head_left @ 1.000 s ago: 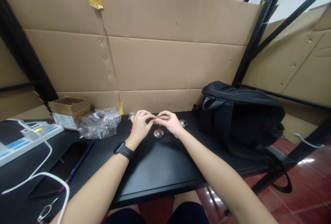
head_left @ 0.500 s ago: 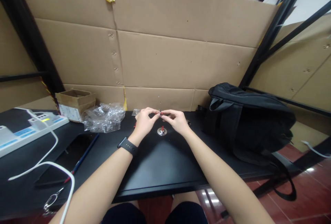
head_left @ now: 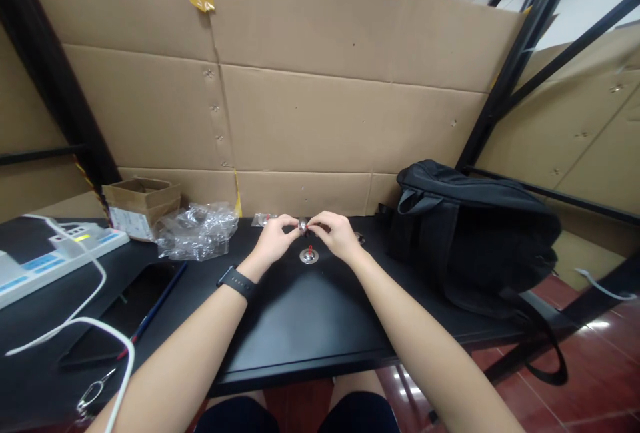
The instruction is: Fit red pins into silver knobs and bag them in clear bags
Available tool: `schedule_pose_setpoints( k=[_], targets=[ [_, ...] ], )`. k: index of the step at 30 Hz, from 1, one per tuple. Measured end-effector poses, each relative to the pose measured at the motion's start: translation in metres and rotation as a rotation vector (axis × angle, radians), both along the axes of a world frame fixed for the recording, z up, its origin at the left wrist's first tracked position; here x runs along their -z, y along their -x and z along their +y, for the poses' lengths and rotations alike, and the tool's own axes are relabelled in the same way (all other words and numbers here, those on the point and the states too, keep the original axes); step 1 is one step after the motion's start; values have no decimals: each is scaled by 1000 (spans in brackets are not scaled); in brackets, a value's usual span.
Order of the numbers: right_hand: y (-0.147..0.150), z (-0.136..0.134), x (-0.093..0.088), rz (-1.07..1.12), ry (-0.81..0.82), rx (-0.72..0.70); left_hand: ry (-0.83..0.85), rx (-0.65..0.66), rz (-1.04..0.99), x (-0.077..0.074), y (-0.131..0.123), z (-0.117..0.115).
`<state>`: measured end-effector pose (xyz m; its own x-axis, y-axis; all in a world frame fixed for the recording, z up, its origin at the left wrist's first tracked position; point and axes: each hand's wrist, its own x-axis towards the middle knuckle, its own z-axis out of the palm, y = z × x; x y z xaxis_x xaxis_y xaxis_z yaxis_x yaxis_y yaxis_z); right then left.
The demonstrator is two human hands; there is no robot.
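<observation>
Between my two hands, above the black table [head_left: 310, 326], is a small shiny metal disc [head_left: 303, 225]. My left hand [head_left: 276, 238] pinches it from the left, a dark watch on that wrist. From the right, the fingertips of my right hand [head_left: 334, 234] close on the disc's edge, where a bit of red shows. Just below the hands, a round metal piece with a red loop on top [head_left: 309, 256] lies on the table. Behind my left hand is a small clear packet [head_left: 262, 219] with something red in it.
Crumpled clear plastic [head_left: 200, 233] and an open cardboard box [head_left: 143, 203] stand at the back left. Nearer are a power strip [head_left: 65, 256], white cable, dark phone [head_left: 125, 313] and pen. A black backpack [head_left: 480, 239] fills the right; cardboard walls the back.
The metal disc between my hands has turned, so its round face now shows rather than a thin edge. My left hand has shifted slightly left and down, uncovering the clear packet. The view has shifted slightly.
</observation>
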<state>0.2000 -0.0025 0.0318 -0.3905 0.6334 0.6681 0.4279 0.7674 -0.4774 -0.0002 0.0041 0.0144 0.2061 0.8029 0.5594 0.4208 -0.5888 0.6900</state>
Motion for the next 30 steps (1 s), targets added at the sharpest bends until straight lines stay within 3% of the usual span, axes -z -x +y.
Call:
schedule_pose_setpoints(
  k=[5,9,12,22,27,30],
  targets=[
    [2,-3,5,-164,-46,52,-67,-56,-69,0,3,2],
    [0,-5,5,-238,-69,60,-98,-5,175,2,2,-4],
    [-2,-6,2,-237,-71,76,-120,-61,321,4,-1,-7],
    [-6,8,12,-186,22,21,-154,-266,449,4,4,-8],
    [-12,15,24,-363,105,-20,-145,-232,477,6,11,-6],
    [-10,17,30,-440,125,-3,-139,-275,490,7,11,-6]
  ],
)
